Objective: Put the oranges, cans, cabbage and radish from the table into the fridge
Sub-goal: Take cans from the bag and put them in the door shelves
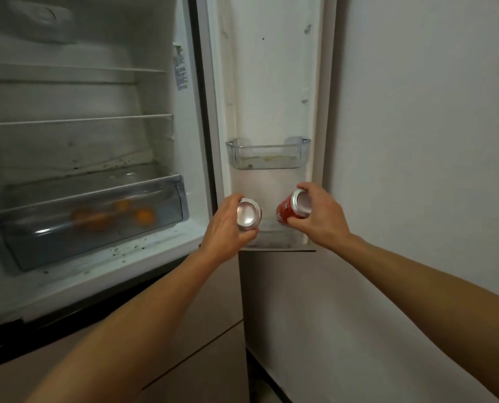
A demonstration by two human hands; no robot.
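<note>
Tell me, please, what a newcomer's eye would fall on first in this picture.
At the open fridge door, the left hand grips the left can and the right hand the red right can, both below the clear door shelf. Left of them, oranges glow through the crisper drawer at the fridge's bottom.

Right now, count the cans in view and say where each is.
2. The left can is in the left hand, the red can in the right hand, both held low at the fridge door, below the clear door bin. More may be out of view.
</note>
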